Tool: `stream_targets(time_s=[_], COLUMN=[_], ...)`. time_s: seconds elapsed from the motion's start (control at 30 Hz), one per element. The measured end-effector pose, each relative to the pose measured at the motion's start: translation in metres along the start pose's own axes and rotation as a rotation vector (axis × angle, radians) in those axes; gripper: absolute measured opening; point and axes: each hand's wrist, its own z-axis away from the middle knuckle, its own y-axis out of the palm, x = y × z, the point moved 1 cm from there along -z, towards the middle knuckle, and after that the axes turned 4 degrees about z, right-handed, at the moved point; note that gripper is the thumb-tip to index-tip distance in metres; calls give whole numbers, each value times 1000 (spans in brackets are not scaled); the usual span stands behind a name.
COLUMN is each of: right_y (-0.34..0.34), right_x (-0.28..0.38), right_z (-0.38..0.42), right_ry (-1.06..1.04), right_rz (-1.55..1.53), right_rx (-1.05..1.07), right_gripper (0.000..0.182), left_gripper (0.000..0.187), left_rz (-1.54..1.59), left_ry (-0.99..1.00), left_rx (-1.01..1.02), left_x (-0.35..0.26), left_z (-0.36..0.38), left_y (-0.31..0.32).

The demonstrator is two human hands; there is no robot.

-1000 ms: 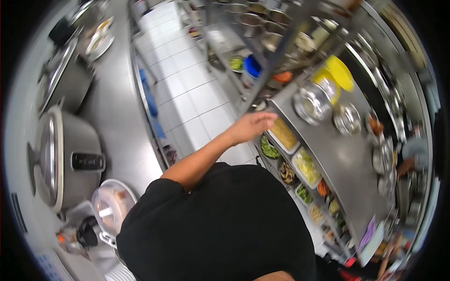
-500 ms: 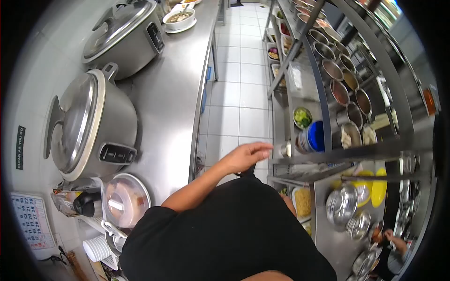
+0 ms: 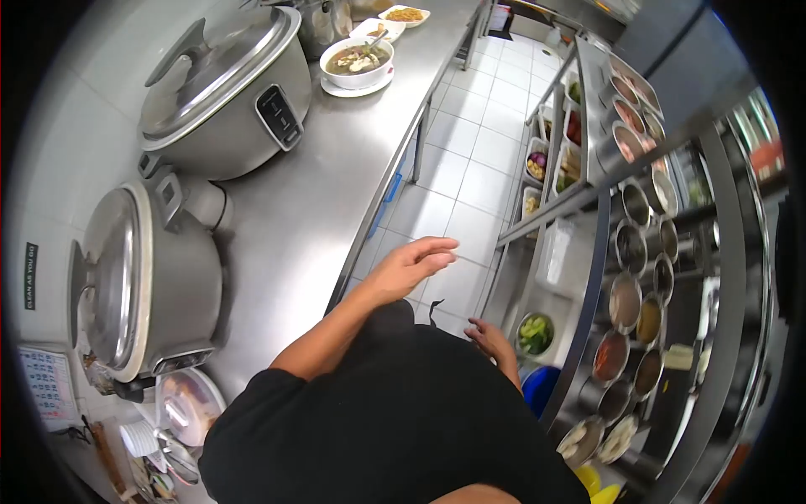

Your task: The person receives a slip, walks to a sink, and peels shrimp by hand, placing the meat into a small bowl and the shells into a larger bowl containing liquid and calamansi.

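Note:
My left hand (image 3: pixel 411 270) is in front of my body, over the tiled aisle. Its fingers are stretched out, the thumb sits a little apart, and nothing is in it. Lower down and to the right, my right hand (image 3: pixel 491 343) shows beside the black shirt, fingers apart and holding nothing that I can see. Closest to that hand are a metal bowl of cut green vegetables (image 3: pixel 536 333) and a blue-lidded container (image 3: pixel 541 388), both on the shelf unit. Neither hand touches them.
Along the left runs a steel counter (image 3: pixel 290 244) with two large rice cookers (image 3: pixel 222 92). Farther along it stands a bowl of soup (image 3: pixel 357 63) on a plate, with more dishes behind. Metal racks with several ingredient pots (image 3: pixel 625 298) line the right. White floor tiles (image 3: pixel 470 164) lie between.
My view has turned and moved forward along the aisle. The soup bowl looks nearer. My right hand has come into sight, and the left hand remains raised with its fingers out.

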Motion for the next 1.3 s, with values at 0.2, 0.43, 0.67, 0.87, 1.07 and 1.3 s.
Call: stream_targets(time_s=[0.2,0.43,0.67,0.87,1.07,1.3], right_y=[-111,-238,-385,-500,-581,-689], right_x=[24,121,144,176,269,290], right_z=[-161,-240,-362,-481,-566,-660], right_ry=[-37,11,-31,-144,-350,-207], right_rz=[141,-12,-120,74,292,247], right_rx=[-74,-70,-111,76,131,39], right_gripper=[58,57,56,58,58,57], left_gripper=[40,41,40,38,38,39], left_rz=[167,19,53,105,105,75], left_ry=[-75,144,162,102,124,68], left_rx=[-188,-204,-166,-218,-383,-295], left_x=[6,-88,-112,-118,-148,-170], left_z=[-97,-252,-405,-521,-613,-775], left_y=[-71,-139,-157,-144,-181,-242])
